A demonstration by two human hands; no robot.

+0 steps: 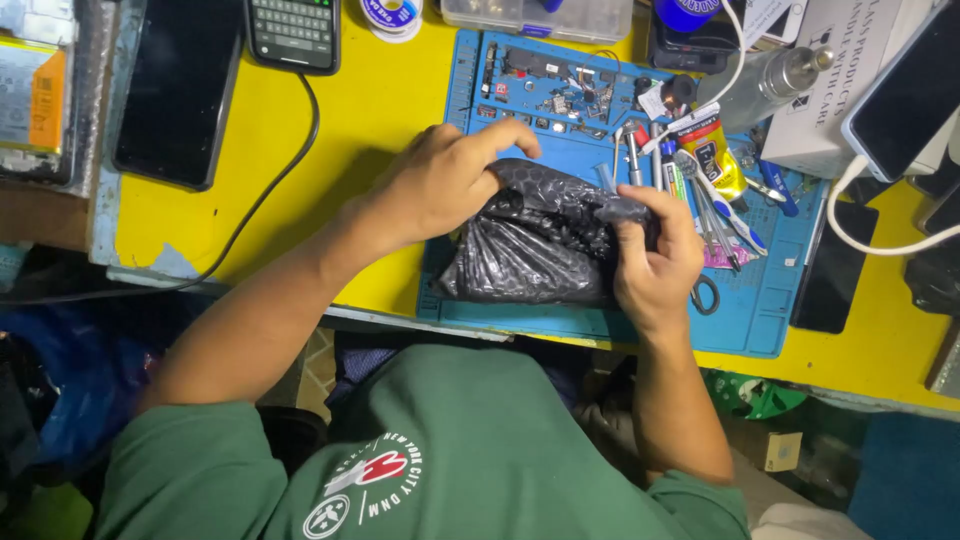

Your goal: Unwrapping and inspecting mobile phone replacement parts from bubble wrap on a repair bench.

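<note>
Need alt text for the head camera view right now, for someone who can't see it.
Two bare hands, left hand and right hand, grip a crumpled black plastic bag over a blue work mat on a yellow table. Small tools lie to the right, dark phones around.

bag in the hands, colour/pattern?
Black plastic bag, embossed honeycomb texture, crumpled; the head view shows it.

You have one black plastic bag (535, 245), one blue mat (770, 310), one scissors (705, 295), two hands.
</note>
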